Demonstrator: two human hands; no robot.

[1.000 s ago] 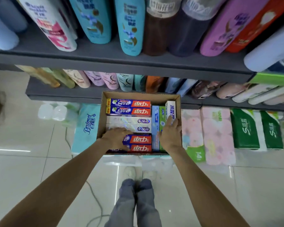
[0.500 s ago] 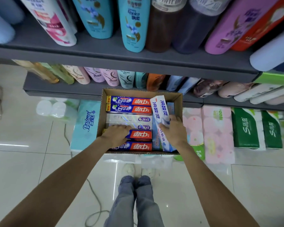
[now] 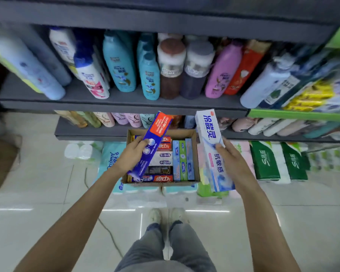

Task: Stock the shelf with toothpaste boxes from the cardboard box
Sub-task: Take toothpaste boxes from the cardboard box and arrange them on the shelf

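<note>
Left hand (image 3: 133,154) grips a blue-and-red toothpaste box (image 3: 151,145) and right hand (image 3: 232,163) grips a white toothpaste box (image 3: 212,152), both raised over the near cardboard box (image 3: 196,154) of remaining cartons, below the far shelf (image 3: 126,104).

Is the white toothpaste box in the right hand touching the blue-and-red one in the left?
Apart. The head view shows the white toothpaste box and the blue-and-red box separated by open carton contents between them.
</note>
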